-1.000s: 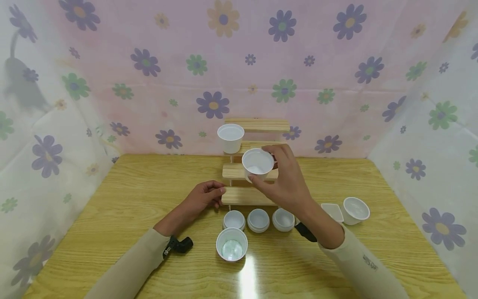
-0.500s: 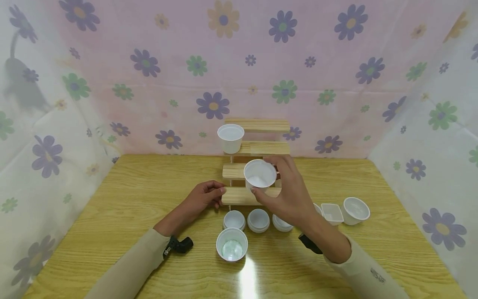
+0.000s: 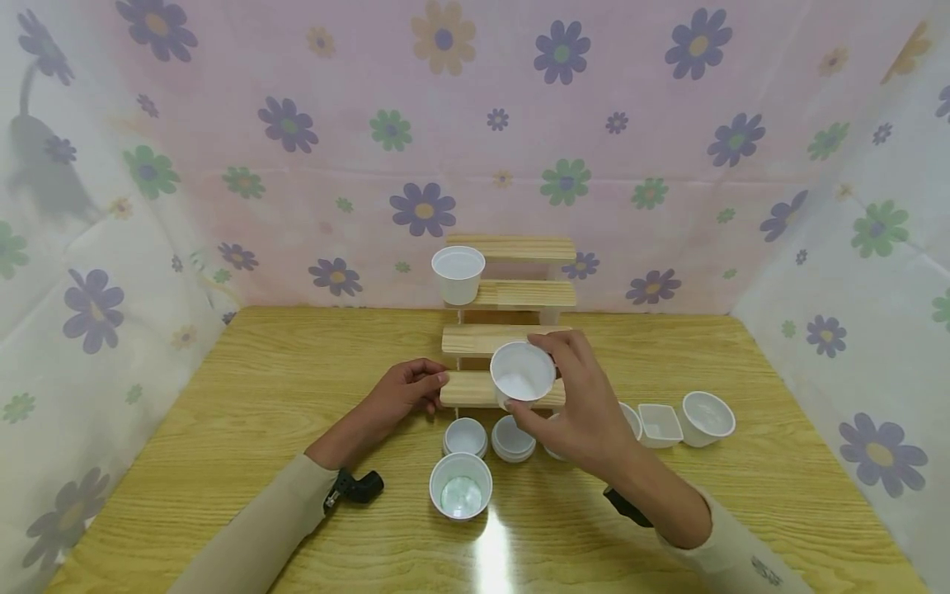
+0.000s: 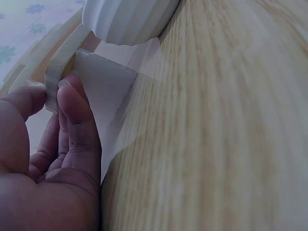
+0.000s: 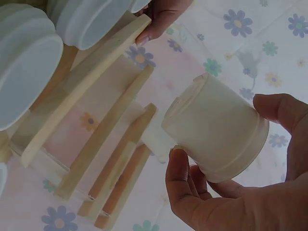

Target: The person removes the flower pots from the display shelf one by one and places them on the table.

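My right hand (image 3: 582, 396) grips a white plastic cup (image 3: 523, 371) by its rim and side, in front of the stand's lower boards. In the right wrist view this cup (image 5: 216, 127) is held between thumb and fingers. My left hand (image 3: 404, 392) pinches the left end of the lowest board of a stepped wooden stand (image 3: 466, 389). Up close in the left wrist view, thumb and fingers (image 4: 77, 110) clasp that board end. Another white cup (image 3: 458, 279) stands at the left of the second board from the top.
White ribbed bowls (image 3: 512, 439) line up before the stand, one partly behind my right hand. A round tub (image 3: 460, 487) stands nearer. To the right are a square cup (image 3: 660, 425), a round bowl (image 3: 707, 418) and a partly hidden one (image 3: 632, 421). Flowered cloth (image 3: 334, 165) surrounds the table.
My right hand has lowered the cup toward me and slightly right, from the middle boards to the lowest board. My left hand has stayed on the stand.
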Tool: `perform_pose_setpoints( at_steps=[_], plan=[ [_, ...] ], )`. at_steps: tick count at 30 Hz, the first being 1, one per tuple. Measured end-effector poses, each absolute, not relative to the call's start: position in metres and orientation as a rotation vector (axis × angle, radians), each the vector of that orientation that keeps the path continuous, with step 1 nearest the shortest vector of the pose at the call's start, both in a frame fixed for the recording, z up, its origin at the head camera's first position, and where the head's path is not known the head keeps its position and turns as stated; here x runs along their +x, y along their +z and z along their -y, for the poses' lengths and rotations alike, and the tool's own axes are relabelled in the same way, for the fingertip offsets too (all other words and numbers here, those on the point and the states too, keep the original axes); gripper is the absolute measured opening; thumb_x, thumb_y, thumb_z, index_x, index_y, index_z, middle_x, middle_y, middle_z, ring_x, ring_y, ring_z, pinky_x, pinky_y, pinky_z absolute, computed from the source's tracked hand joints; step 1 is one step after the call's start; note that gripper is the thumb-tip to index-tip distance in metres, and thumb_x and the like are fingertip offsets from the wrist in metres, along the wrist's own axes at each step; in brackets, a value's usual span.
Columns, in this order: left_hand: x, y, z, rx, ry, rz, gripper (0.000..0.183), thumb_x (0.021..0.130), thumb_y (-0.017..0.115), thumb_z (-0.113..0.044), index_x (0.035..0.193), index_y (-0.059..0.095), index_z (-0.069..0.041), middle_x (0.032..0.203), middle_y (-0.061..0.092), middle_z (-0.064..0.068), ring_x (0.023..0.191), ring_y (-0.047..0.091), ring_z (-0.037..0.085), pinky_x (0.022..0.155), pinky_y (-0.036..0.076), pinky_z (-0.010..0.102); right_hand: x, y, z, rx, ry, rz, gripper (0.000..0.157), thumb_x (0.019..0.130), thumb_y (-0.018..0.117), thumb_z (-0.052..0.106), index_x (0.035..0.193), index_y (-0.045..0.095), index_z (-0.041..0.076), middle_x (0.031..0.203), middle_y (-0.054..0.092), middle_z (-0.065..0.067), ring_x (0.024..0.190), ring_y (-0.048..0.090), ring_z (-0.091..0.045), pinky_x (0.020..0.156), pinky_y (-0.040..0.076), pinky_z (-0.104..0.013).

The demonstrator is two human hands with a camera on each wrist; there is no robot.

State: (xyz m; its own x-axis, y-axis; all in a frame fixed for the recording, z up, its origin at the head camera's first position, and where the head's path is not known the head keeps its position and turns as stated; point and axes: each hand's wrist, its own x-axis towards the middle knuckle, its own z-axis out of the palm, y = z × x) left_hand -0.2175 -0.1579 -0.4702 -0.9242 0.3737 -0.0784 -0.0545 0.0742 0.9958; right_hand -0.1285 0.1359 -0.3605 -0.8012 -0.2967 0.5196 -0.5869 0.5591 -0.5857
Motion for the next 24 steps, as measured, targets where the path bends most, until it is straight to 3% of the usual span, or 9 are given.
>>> perform_pose_setpoints(
  at_steps=[17, 24],
  plan=[
    [-0.218, -0.471, 0.159, 0.323, 1.914, -2.049, 0.034, 0.109, 0.064, -0.023, 0.129, 0.062, 0.005, 0.087, 0.066, 0.006, 0.076, 0.065, 0.017, 0.069, 0.059, 0.028, -0.109, -0.38, -0.147, 0.745, 1.124, 2.486, 0.075, 0.077, 0.096, 0.017, 0.143, 0.061, 0.008, 0.134, 0.053, -0.007, 0.115, 0.061, -0.022, 0.087, 0.06, -0.043],
    [-0.219, -0.472, 0.159, 0.325, 1.913, -2.044, 0.035, 0.109, 0.064, -0.024, 0.129, 0.062, 0.004, 0.087, 0.066, 0.006, 0.076, 0.065, 0.018, 0.069, 0.059, 0.028, -0.102, -0.384, -0.15, 0.738, 1.117, 2.535, 0.074, 0.076, 0.095, 0.014, 0.141, 0.06, 0.008, 0.129, 0.053, -0.006, 0.11, 0.062, -0.021, 0.086, 0.061, -0.043]
  ],
)
